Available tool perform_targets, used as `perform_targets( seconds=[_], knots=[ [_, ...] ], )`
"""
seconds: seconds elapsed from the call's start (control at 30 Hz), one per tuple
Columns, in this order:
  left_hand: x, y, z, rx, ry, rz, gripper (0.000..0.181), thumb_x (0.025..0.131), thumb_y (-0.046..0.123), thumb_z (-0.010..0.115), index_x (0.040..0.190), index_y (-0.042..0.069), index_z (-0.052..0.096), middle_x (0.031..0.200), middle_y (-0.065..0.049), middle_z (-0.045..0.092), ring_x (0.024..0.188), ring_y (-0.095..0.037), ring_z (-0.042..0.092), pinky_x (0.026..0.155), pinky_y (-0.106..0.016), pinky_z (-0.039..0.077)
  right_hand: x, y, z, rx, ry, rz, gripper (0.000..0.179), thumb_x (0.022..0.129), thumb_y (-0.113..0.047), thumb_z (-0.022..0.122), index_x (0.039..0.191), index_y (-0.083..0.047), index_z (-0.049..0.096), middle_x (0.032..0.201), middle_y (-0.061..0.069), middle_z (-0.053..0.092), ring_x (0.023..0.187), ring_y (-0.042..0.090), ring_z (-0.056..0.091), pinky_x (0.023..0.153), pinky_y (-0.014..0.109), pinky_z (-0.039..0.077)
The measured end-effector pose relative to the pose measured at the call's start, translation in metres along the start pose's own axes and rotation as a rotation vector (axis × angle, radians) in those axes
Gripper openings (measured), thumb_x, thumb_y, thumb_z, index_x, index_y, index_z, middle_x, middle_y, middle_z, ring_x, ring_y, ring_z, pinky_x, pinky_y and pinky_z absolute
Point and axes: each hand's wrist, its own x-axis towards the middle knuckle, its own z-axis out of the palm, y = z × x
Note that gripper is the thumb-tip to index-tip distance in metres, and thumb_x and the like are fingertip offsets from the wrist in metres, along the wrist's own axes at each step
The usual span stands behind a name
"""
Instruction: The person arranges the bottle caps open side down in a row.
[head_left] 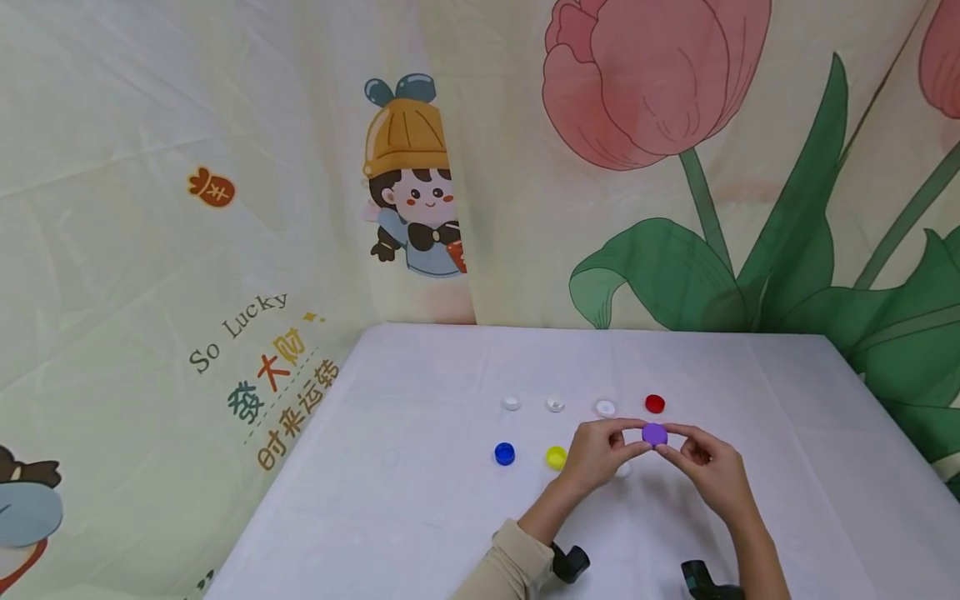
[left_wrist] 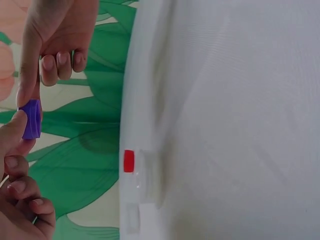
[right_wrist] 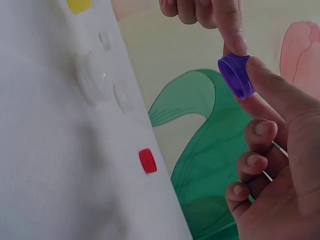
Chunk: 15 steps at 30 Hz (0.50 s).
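Together, the left hand (head_left: 597, 454) and right hand (head_left: 714, 472) pinch the purple cap (head_left: 655, 434) between them at opposite edges.

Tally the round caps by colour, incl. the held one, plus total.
White caps: 4, one partly hidden by the left hand
Red cap: 1
Blue cap: 1
Yellow cap: 1
Purple cap: 1, pinched between left hand and right hand
Total: 8 visible

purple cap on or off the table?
Off. Left hand and right hand pinch the purple cap; wrist views show it clear of the table.
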Motion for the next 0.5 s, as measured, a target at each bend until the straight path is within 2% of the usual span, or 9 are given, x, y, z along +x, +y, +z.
perform_targets(
  seconds=[0.13, 0.23, 0.3, 0.5],
  knots=[
    [0.003, -0.004, 0.014, 0.097, -0.024, -0.03, 0.034, 0.075, 0.04, 0.067, 0.104, 0.023, 0.068, 0.05, 0.008, 0.04, 0.045, -0.001, 0.034, 0.039, -0.015, 0.026, -0.005, -0.024, -0.016, -0.005, -0.057, 0.057, 0.037, 0.074, -0.046, 0.067, 0.106, -0.027, 0.064, 0.062, 0.0, 0.043, 0.053, 0.012, 0.036, 0.04, 0.025, 0.029],
    [0.005, -0.007, 0.024, 0.17, -0.043, -0.039, 0.034, 0.075, 0.042, 0.066, 0.104, 0.024, 0.068, 0.05, 0.01, 0.041, 0.046, 0.0, 0.034, 0.041, -0.014, 0.028, -0.01, -0.049, -0.03, 0.013, -0.109, 0.124, 0.041, 0.075, -0.044, 0.068, 0.107, -0.018, 0.064, 0.062, 0.002, 0.043, 0.053, 0.012, 0.036, 0.041, 0.025, 0.03],
    [0.005, -0.009, 0.03, 0.223, -0.056, -0.037, 0.034, 0.076, 0.042, 0.066, 0.105, 0.025, 0.068, 0.051, 0.011, 0.041, 0.047, 0.001, 0.035, 0.042, -0.013, 0.028, -0.011, -0.059, -0.036, 0.015, -0.146, 0.162, 0.043, 0.076, -0.042, 0.067, 0.108, -0.013, 0.063, 0.063, 0.003, 0.043, 0.053, 0.011, 0.036, 0.043, 0.025, 0.03],
    [0.008, -0.014, 0.045, 0.382, -0.09, -0.019, 0.03, 0.078, 0.041, 0.065, 0.104, 0.026, 0.068, 0.052, 0.014, 0.042, 0.048, 0.002, 0.036, 0.044, -0.011, 0.027, -0.012, -0.057, -0.04, -0.032, -0.233, 0.259, 0.05, 0.078, -0.043, 0.065, 0.114, -0.01, 0.06, 0.065, 0.003, 0.043, 0.056, 0.011, 0.037, 0.046, 0.024, 0.032]
  ],
)
